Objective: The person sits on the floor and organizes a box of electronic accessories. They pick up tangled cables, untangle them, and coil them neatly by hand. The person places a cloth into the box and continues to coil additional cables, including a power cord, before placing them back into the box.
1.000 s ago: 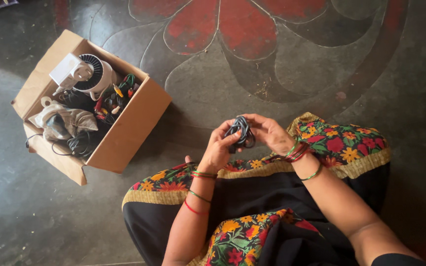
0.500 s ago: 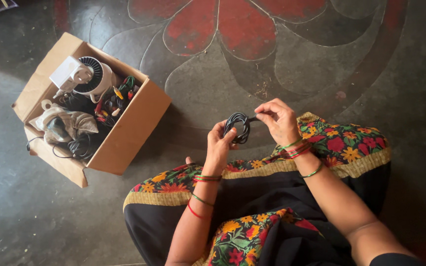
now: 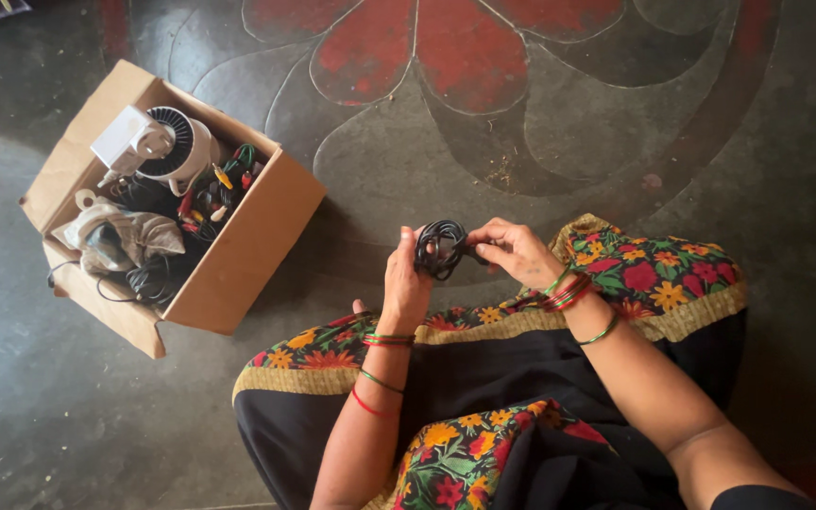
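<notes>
Floor [image 3: 96,416]: dark polished stone, inlaid with a red petal motif [image 3: 465,47].
Cable coil [image 3: 438,247]: black, held above the floor, before the lap.
Left hand [image 3: 405,283]: closed round the coil.
Right hand [image 3: 514,251]: pinching the coil's end.
Cardboard box [image 3: 238,250]: open, left, full of cables.

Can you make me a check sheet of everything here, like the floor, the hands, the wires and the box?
Surface: dark stone floor with a painted red flower pattern.
Job's things: coiled bundle of black cable, held above the floor.
Clutter: open brown cardboard box holding a round white device, a white plug adapter and a grey cloth.
Grippers: left hand grips the bundle; right hand pinches its side.
Cables: more black and coloured wires in the box.
Surroundings: black garment with flowered border.
</notes>
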